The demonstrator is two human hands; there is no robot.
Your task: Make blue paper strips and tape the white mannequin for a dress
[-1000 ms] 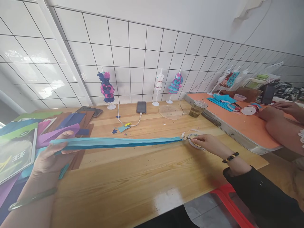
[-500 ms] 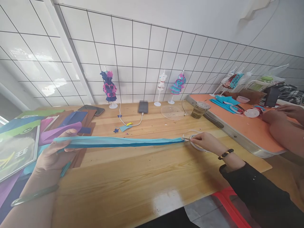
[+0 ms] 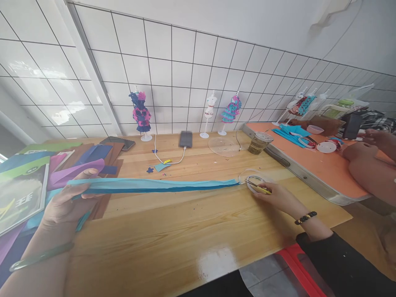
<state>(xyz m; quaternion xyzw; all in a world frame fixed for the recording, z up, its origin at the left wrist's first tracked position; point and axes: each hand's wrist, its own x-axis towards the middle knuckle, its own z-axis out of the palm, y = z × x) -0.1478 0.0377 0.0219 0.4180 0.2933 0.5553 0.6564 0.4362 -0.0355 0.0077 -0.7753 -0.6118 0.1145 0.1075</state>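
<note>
Strip (image 3: pixel 154 185) pinched flat in left hand (image 3: pixel 62 204); right hand (image 3: pixel 280 197), gripping tweezers (image 3: pixel 258 186) near the tabletop's right edge, should keep it taut.

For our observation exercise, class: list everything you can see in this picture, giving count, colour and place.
paper strip: 1, light blue, stretched across the table
tape roll: 1, clear, beside the strip's right end
table: 1, pale wood
paper sheets: a stack, purple, brown, blue, far left
dress mannequins: 3, pink, blue and white, along the wall
phone: 1, dark, on a white cable
cup: 1, clear, by the orange board
another person's arms: far right
left hand: holds the strip's left end
right hand: holds a thin yellow tool at the tape roll
</note>
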